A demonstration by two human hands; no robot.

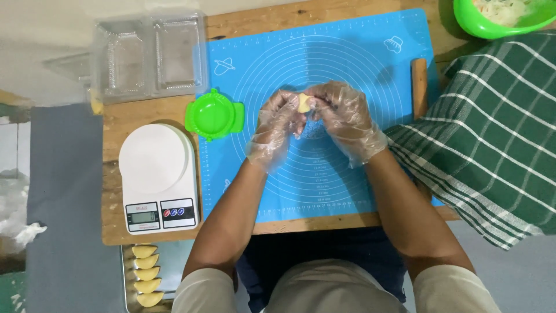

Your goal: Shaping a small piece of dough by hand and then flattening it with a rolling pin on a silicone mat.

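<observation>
Both my hands wear clear plastic gloves and meet above the middle of a blue silicone baking mat [370, 64]. My left hand [277, 130] and my right hand [347, 119] pinch a small pale yellow piece of dough [303, 103] between their fingertips. The dough is held a little above the mat. A green round dumpling press [214, 115] lies shut at the mat's left edge, just left of my left hand.
A white kitchen scale [157, 177] sits at the front left of the wooden board. Clear plastic containers [150, 55] stand behind it. A wooden rolling pin [419, 87], a green checked cloth [492, 139] and a green bowl [498, 20] lie right. Several folded dumplings [146, 275] line a tray below.
</observation>
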